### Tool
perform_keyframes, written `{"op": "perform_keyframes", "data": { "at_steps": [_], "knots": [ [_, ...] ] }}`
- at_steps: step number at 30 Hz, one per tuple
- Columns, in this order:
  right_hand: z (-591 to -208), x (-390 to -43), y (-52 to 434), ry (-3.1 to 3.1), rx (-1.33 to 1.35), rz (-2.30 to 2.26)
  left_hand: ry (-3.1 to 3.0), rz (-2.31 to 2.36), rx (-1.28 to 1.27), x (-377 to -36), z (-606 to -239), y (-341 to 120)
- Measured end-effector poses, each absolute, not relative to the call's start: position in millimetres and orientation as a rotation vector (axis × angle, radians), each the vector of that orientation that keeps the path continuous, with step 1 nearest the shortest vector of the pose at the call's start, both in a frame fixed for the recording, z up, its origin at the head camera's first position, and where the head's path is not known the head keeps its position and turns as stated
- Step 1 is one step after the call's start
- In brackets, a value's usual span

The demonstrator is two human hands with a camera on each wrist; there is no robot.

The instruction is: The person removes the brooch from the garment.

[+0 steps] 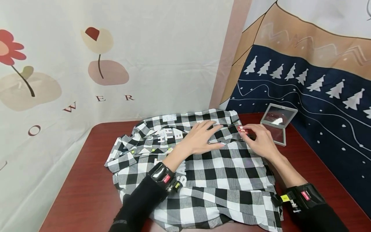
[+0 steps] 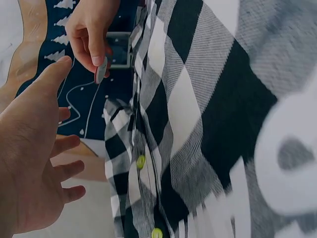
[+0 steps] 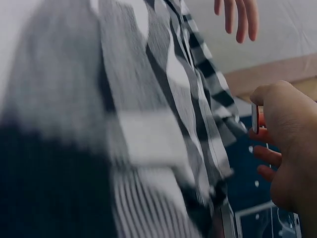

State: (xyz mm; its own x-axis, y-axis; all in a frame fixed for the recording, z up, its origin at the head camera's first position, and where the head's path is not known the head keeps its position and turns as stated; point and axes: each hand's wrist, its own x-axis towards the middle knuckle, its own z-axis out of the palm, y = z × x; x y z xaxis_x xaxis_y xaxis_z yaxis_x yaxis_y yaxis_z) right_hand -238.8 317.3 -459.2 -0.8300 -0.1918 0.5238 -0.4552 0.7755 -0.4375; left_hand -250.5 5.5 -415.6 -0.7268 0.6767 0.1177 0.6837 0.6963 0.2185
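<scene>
fingers [image 1: 213,127] of the left hand [image 1: 200,138] lie straight and spread, flat on the black-and-white checked shirt [image 1: 203,174], holding nothing. fingers [image 1: 246,131] of the right hand [image 1: 259,140], just beside them to the right, are curled and pinch a small flat red-and-white tag [image 1: 242,129] between thumb and forefinger; in the left wrist view the same small flat piece [image 2: 101,70] shows edge-on in that pinch. what the piece is exactly cannot be told. the shirt lies spread under both hands on the dark red table [image 1: 84,180], its upper edge just beyond the fingertips; white lettering runs on the cloth to the left of the left fingers, and a row of yellow-green buttons [image 2: 141,161] shows along the placket. an open compact mirror [image 1: 277,124] with a white frame stands on the table just right of the right fingers, not touching them. both wrists carry black bands with cameras over black sleeves. printed cloth hangs behind the table: flowers behind the left fingers, white trees on dark blue behind the right.
</scene>
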Motion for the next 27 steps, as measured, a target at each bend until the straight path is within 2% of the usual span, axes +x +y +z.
{"op": "perform_keyframes", "data": {
  "at_steps": [16,27],
  "knots": [
    [-463.2,-241.4,395.2,-2.617,0.227,0.752,-2.866,-0.364,-1.203,-245.0,-412.2,29.2],
    [-473.8,-241.3,416.8,-2.642,0.054,0.674,-2.854,-0.339,-1.194,-242.1,-415.7,27.8]
  ]
}}
